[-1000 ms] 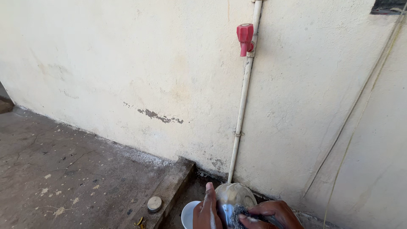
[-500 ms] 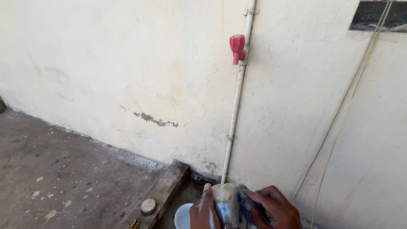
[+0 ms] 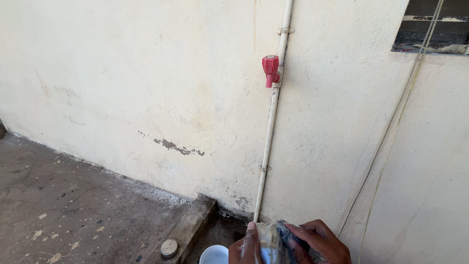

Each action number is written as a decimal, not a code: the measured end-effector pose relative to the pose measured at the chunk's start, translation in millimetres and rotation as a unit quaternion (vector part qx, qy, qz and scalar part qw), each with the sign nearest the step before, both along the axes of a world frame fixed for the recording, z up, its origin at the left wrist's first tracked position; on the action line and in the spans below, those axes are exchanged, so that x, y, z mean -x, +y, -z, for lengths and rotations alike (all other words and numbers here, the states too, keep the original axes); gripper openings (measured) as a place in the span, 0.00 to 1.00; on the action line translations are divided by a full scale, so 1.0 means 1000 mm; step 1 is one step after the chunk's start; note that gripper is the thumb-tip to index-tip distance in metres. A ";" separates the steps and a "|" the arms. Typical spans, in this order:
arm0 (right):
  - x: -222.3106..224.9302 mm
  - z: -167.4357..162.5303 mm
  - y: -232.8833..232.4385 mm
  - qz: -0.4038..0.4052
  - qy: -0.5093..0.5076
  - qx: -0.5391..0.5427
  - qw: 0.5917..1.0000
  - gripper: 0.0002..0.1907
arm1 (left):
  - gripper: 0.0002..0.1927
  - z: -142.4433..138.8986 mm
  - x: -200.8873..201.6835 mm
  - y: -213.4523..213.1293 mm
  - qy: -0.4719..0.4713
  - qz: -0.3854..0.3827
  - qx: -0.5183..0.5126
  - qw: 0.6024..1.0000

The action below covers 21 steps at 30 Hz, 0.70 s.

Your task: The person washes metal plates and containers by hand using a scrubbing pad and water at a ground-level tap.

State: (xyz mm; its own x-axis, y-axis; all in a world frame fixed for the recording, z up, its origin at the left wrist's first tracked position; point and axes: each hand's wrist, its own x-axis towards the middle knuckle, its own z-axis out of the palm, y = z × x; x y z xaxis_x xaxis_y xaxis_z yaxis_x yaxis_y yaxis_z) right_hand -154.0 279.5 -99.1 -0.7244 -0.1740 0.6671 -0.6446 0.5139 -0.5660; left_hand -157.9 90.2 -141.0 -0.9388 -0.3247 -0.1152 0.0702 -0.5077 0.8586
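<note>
My left hand point(image 3: 245, 248) gripped the steel vessel point(image 3: 267, 243) while my right hand point(image 3: 320, 242), just beside it, pressed a dark scrubber point(image 3: 288, 234) on its side; firm, even strokes would probably clean best.

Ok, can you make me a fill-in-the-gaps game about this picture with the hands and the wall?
1. The tap on the wall is coloured ____.
2. The tap is fixed to a long white ____ that runs down the wall.
3. The left hand and right hand together hold a shiny metal thing at the ____ edge of the picture.
4. Below the hands sits a round cup coloured ____.

Missing words: red; pipe; bottom; white
</note>
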 end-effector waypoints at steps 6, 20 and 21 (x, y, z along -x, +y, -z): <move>-0.005 -0.008 -0.015 -0.215 -0.116 -0.063 0.968 0.13 | 0.28 -0.020 -0.015 -0.021 0.023 0.011 -0.138 0.990; -0.017 0.013 -0.020 -0.183 0.021 -0.068 0.981 0.12 | 0.33 -0.052 -0.041 -0.017 -0.049 -0.009 0.050 0.998; -0.023 0.011 -0.021 -0.134 0.078 -0.090 0.984 0.14 | 0.31 -0.053 -0.042 -0.015 -0.055 -0.025 0.010 0.998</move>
